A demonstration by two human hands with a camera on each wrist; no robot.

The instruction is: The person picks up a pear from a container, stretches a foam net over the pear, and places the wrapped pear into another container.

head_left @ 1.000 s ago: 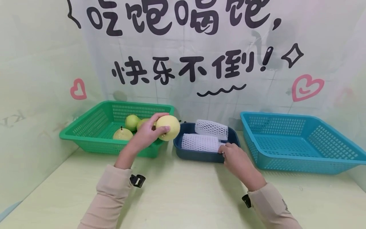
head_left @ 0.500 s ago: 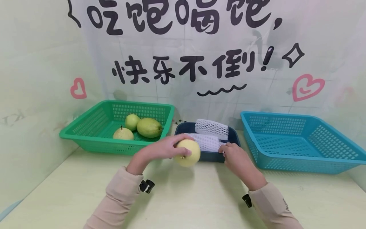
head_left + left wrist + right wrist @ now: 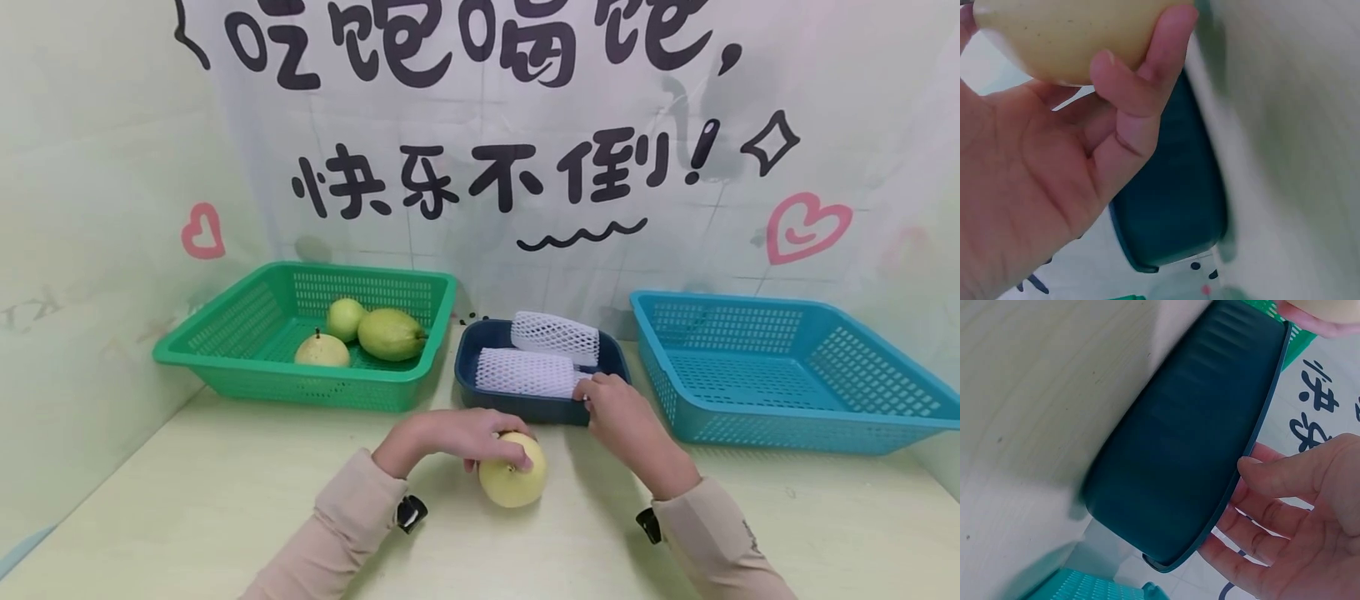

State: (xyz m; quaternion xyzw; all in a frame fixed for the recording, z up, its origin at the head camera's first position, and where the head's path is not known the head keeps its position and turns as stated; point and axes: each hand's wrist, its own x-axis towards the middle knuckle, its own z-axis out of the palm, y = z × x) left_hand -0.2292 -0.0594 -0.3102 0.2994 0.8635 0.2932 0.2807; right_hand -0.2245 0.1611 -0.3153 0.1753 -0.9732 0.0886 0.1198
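1. Left hand [image 3: 468,437] grips a round yellow fruit [image 3: 513,483], one digit laid across the side that faces the head camera; left wrist view has other fingers bent against the skin
2. Fruit's place: near side of the dark blue tray [image 3: 536,408], over the tabletop [image 3: 225,500]; whether its base touches down, cannot tell
3. Right hand [image 3: 624,417] holds the tray rim toward its right end, thumb at the edge, fingers dipped inside; white netting sits right by the fingertips, cannot tell if any is pinched too
4. Step in hand, my reading: fruit out and held ready for wrapping, netting not yet on it, right hand seemingly steadying the tray
5. Next move, judged: take up the front net sleeve [image 3: 525,372] or the rear net sleeve [image 3: 555,333], spread its mouth and work it over the fruit; left hand should hold firm yet leave one end bare for the net to start on
6. Look of the fruit: nearly round, pale yellow, smooth, a few tiny dark flecks in the wrist view, small dark pit on the face toward the head camera; no netting visible on it
7. Nearby: green basket [image 3: 300,387] at left with three more fruits, blue basket [image 3: 795,432] at right
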